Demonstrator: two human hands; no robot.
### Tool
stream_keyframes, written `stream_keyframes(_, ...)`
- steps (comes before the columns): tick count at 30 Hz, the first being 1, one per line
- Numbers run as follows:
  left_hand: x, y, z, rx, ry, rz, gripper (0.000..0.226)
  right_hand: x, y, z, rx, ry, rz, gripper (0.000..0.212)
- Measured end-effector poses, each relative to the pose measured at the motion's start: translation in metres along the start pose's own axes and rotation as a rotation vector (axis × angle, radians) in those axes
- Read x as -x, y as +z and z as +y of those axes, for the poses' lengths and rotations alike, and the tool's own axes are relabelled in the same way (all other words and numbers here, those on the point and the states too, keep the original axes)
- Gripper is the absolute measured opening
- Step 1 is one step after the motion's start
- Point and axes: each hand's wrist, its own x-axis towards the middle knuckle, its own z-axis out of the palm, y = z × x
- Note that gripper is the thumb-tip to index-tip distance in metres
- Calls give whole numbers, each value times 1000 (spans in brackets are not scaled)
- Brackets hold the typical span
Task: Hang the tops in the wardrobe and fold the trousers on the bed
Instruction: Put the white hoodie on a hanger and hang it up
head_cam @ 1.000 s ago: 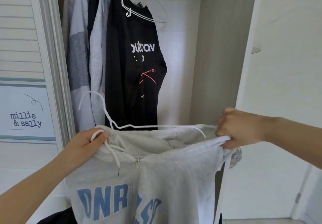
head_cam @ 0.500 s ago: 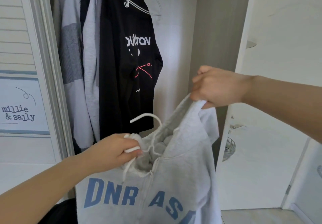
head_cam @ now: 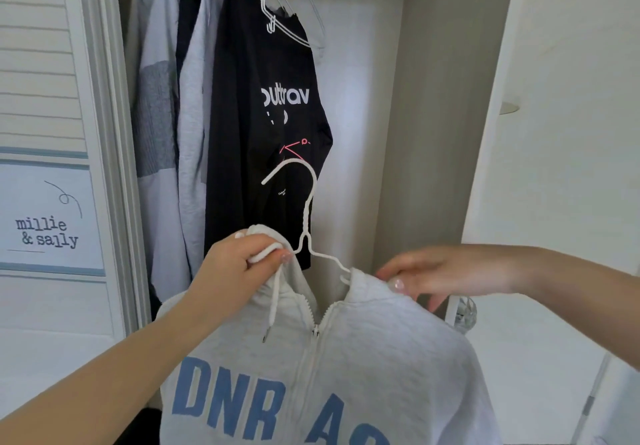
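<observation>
A light grey zip hoodie (head_cam: 346, 368) with blue letters hangs on a white hanger (head_cam: 304, 209) in front of the open wardrobe. My left hand (head_cam: 242, 264) grips the hoodie's left collar and drawstring just beside the hanger's neck. My right hand (head_cam: 436, 275) rests with relaxed fingers on the hoodie's right shoulder. The hanger's hook points up and left, free of the rail. Behind it hangs a black printed top (head_cam: 266, 115) beside several grey and dark tops (head_cam: 173, 105).
Empty white hangers (head_cam: 287, 11) hang on the rail right of the black top, with free space in the wardrobe's right half. A louvred door (head_cam: 41, 63) stands left, a white door (head_cam: 554, 133) with a glass knob (head_cam: 465, 313) right.
The hoodie's right shoulder has been pulled over the hanger arm and now sits spread across both arms. My right hand has dropped from gripping the raised fabric and now rests lightly on the shoulder.
</observation>
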Motion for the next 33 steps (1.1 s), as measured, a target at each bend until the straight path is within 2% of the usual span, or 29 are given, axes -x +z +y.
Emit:
stream_keyframes(2, -7, 9, 5, 38, -17, 31, 21, -5, 18, 4, 145, -61, 100, 45)
stream_keyframes(5, -18, 18, 13, 72, -28, 60, 3, -10, 39, 12, 50, -161, 286, 31)
stream_keyframes(8, -28, 15, 15, 88, -15, 87, 19, -1, 48, 18, -224, -178, 351, 34)
stream_keyframes(10, -35, 8, 14, 60, -8, 77, 44, 4, 50, 15, -362, -162, 305, 34)
stream_keyframes(12, -40, 1, 10, 49, -38, -21, 73, 11, 56, 11, -496, -158, 289, 28)
stream_keyframes(14, -41, -6, 4, -24, -13, -172, 85, 15, 63, 9, -578, -173, 349, 33)
stream_keyframes(17, -36, -9, -4, -111, -33, -338, 85, -1, 74, 4, -785, -148, 413, 30)
stream_keyframes(19, -33, -6, -10, -47, -106, -406, 79, -16, 80, -5, -964, -85, 363, 37)
stream_keyframes(22, -27, 2, -13, 115, -178, -458, 46, -35, 90, -23, -1418, -243, 230, 64)
stream_keyframes(23, -25, 5, -15, 158, -199, -459, 45, -39, 93, -31, -1514, -324, 203, 68)
stream_keyframes(25, -21, 12, -15, 245, -247, -440, 59, -44, 102, -38, -1491, -410, 201, 62)
stream_keyframes(27, -19, 16, -13, 373, -289, -441, 64, -51, 109, -41, -1373, -402, 264, 54)
stream_keyframes(30, -27, 19, -16, 448, -283, -443, 52, -65, 108, -42, -1269, -405, 374, 48)
stream_keyframes(33, -43, 18, -22, 399, -240, -397, 45, -80, 97, -43, -1177, -458, 453, 65)
